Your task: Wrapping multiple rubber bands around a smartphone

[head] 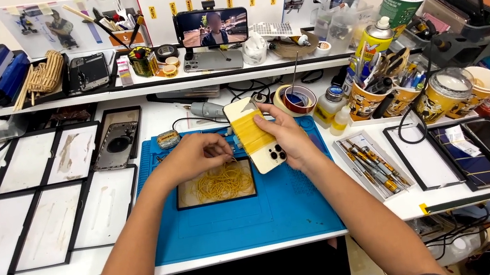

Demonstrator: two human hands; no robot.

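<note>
Head view
Item: pale cream, flat rectangular smartphone body wrapped in yellow bands (253, 136), held above the blue silicone work mat (284, 210).
Right hand (284, 134): fingers clasped round its right edge.
Left hand (195, 156): fingertips pinched at its left edge, probably on a band; unclear.
Below: shallow black tray of loose yellow rubber bands (216, 184).
Handling: likely light, stiff, smooth, fragile; grip by long edges.

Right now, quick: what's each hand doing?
Left hand: fingers pinched at the phone's edge; what they hold cannot be told.
Right hand: closed on the phone.
</note>
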